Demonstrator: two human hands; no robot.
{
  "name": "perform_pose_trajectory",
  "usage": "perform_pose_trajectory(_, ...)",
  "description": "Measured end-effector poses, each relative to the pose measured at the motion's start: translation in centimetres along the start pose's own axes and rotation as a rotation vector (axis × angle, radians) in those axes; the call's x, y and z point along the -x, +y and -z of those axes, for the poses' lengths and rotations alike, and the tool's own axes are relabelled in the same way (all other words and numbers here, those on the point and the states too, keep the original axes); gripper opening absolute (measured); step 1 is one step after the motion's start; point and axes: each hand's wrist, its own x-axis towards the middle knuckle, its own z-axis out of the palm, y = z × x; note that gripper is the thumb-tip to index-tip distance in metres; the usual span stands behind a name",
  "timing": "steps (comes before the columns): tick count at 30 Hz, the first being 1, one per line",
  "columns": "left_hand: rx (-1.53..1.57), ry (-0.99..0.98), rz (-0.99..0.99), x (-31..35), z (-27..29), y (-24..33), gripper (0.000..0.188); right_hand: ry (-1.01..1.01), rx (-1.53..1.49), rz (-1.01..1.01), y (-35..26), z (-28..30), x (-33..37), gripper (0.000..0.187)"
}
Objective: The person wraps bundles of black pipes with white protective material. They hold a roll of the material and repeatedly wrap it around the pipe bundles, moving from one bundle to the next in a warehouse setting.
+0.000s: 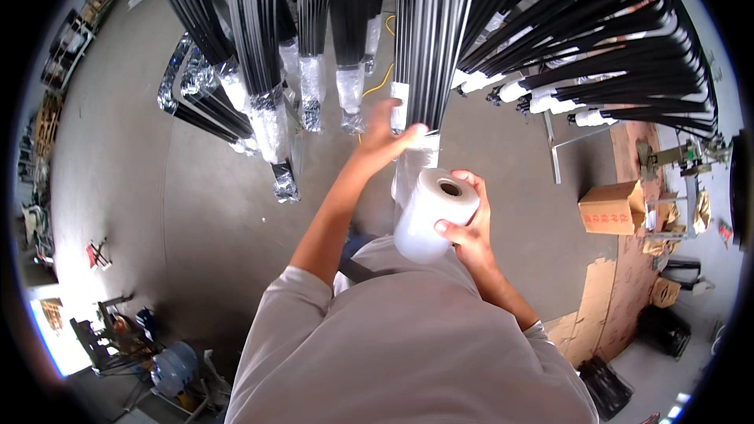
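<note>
In front of me hangs a bundle of long black tubes (433, 39), its lower end wrapped in clear stretch film (418, 159). My right hand (471, 228) grips a thick roll of stretch film (424, 224), with the round hole of its core facing up. A strip of film seems to run between the roll and the wrapped end. Beside the bundle's lower end is my left hand (385, 140), fingers apart and slightly blurred, the thumb reaching across the tubes. Whether it touches them I cannot tell.
Several more film-wrapped bundles of black tubes (255, 39) hang to the left, others (605, 55) to the right. A cardboard box (609, 208) stands at the right near flattened cardboard (597, 290). A yellow cord (380, 86) runs behind the bundles. Large water bottles (174, 367) sit lower left.
</note>
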Motion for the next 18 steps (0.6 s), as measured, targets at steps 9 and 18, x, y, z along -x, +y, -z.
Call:
perform_pose_trajectory(9, 0.432, -0.307, 0.3, -2.2, -2.3, -2.5, 0.031, 0.13, 0.087, -0.135, 0.9, 12.7, -4.5, 0.072)
perform_pose_trajectory(18, 0.429, -0.289, 0.312, -0.9, -1.9, -0.3, 0.027, -0.41, -0.134, -0.267, 16.9, 4.5, -16.2, 0.069)
